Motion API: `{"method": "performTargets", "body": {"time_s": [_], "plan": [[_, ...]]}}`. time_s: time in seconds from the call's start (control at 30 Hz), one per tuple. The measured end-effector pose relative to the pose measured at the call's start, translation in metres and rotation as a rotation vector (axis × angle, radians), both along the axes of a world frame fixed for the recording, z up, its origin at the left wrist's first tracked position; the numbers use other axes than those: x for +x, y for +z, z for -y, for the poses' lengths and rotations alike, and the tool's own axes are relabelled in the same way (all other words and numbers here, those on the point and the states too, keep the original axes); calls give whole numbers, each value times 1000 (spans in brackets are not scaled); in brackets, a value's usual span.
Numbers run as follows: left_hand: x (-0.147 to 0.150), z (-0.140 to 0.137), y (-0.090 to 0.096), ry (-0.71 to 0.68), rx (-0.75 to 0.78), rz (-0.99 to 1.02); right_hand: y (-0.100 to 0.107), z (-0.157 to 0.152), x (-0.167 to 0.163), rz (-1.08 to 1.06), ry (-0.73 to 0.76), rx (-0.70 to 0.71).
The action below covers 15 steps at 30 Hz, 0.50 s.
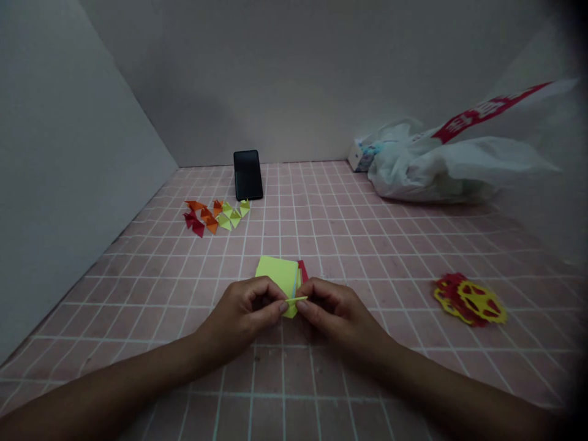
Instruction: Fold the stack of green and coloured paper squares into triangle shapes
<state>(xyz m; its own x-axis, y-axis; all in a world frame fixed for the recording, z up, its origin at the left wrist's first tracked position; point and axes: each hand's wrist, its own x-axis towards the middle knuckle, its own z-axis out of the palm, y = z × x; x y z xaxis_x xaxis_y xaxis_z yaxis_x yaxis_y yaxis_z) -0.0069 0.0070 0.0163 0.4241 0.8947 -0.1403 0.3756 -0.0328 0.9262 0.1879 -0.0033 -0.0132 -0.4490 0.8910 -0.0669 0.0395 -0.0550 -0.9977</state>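
Between my two hands is a small folded piece of yellow-green paper [291, 308], pinched from both sides. My left hand [250, 309] grips its left end with thumb and fingers, and my right hand [333, 309] grips the right end. A flat fold runs along the top of the piece, with a pointed part hanging below. Just behind my hands lies a stack of square yellow-green paper [277, 271], with a red sheet [303, 271] showing at its right edge. My fingers partly hide the stack.
Several small folded paper pieces in red, orange and yellow-green [211, 219] lie at the left back. Behind them a black phone [248, 175] leans upright. Red and yellow cut-out shapes [471, 300] are piled at right. A white plastic bag [436, 168] and a box [361, 155] stand at the back right.
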Motion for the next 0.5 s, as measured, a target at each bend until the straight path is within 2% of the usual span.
{"method": "performTargets", "body": {"time_s": [0.23,0.5], "plan": [[0,1,-4,38,52,-10,0,-1,0,-33,-44,-33],[0,0,-6,-16,169,-40,1,-1,-1,55,-55,57]]}}
